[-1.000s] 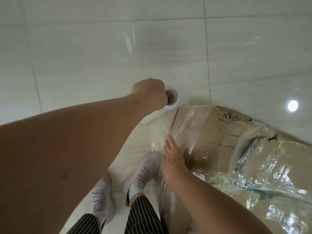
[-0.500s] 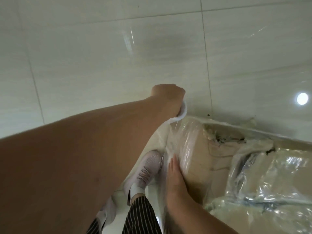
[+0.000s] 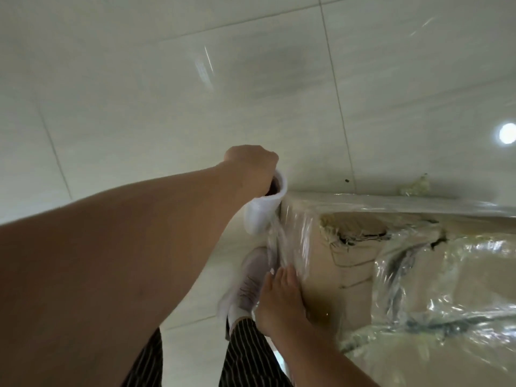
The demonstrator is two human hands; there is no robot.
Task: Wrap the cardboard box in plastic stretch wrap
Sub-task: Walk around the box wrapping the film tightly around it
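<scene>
A large cardboard box (image 3: 354, 277), torn near its top and partly covered in shiny film, fills the lower right. My left hand (image 3: 251, 170) grips the upper end of a white stretch wrap roll (image 3: 261, 216) held at the box's left corner. A clear sheet of plastic film (image 3: 290, 238) runs from the roll onto the box's near face. My right hand (image 3: 282, 300) lies flat with straight fingers on that film, pressing it against the box.
Pale glossy floor tiles (image 3: 167, 93) spread all around, with a bright lamp reflection (image 3: 506, 133) at the right. My feet in white shoes (image 3: 248, 283) and striped trousers stand close to the box's left side. A small scrap (image 3: 416, 185) lies beyond the box.
My left hand has carried the roll from out over the floor closer to the box's corner, drawing film along. My right hand stays pressed flat on the film. The view shifted over the box.
</scene>
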